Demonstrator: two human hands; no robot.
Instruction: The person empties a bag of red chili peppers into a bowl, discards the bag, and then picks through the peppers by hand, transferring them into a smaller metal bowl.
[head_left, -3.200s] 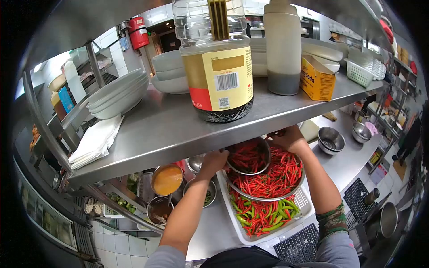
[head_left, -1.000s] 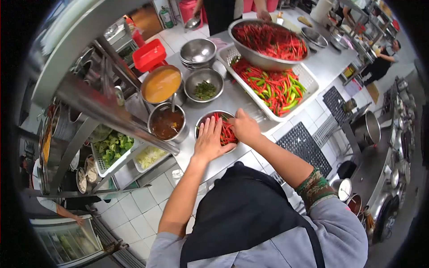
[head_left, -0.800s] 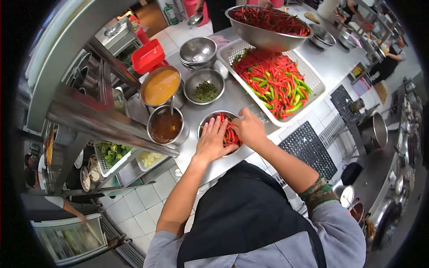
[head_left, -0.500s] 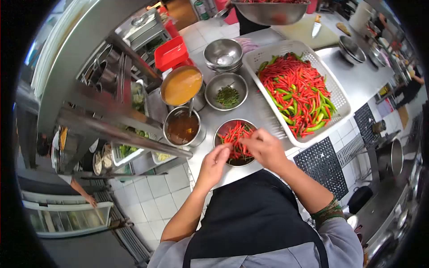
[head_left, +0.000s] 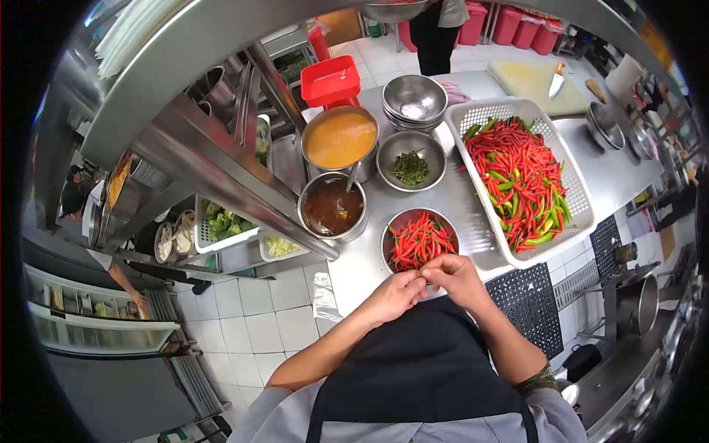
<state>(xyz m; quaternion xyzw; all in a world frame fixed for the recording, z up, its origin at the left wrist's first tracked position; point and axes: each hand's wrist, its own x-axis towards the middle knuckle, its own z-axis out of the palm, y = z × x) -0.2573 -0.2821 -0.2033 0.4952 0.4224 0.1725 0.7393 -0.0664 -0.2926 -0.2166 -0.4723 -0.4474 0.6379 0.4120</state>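
Observation:
My left hand (head_left: 399, 297) and my right hand (head_left: 456, 281) meet at the near rim of a metal bowl (head_left: 383, 255) of red chili peppers (head_left: 421, 241). The fingertips of both are pinched together; whatever lies between them is too small or hidden to make out. Just beyond, a second metal bowl (head_left: 441, 179) holds a small heap of green stems (head_left: 410, 168). To the right stands a white perforated basket (head_left: 580, 188) filled with red and green chilies (head_left: 517, 177).
Left of the bowls are a pot of brown liquid (head_left: 331, 207) with a ladle and a pot of orange liquid (head_left: 340, 139). Stacked metal bowls (head_left: 415, 98) stand behind. A knife (head_left: 556, 80) lies on a cutting board (head_left: 521, 81). A metal shelf post (head_left: 273, 210) rises at left.
My hands have come together and drawn back from over the chilies to the bowl's near edge. The view has shifted, and the person carrying a large bowl at the back is farther off.

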